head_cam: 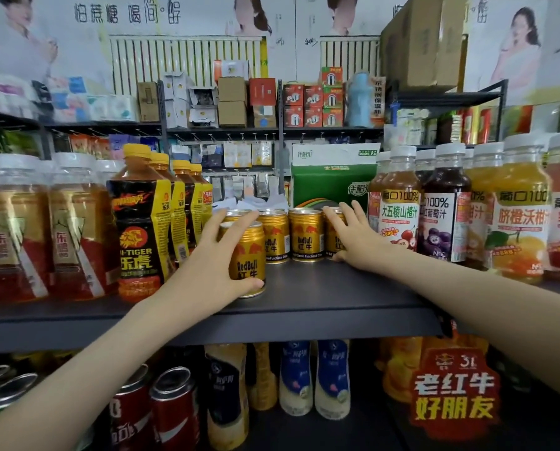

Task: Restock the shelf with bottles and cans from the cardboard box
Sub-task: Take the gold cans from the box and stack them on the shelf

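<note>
the can (250, 259) in the left fingers (236, 222) is gold with red bulls and red lettering. the shelf (321, 297) below them is dark grey. left of those fingers, bottles (138, 229) wear black-and-yellow labels and yellow caps; beyond the right fingers (337, 218) stands a green and white carton (327, 183).

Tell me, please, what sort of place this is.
Most likely a small shop: a shelf stocked with rows of cans and juice bottles, boxed goods behind, and a red promo sign below.
</note>
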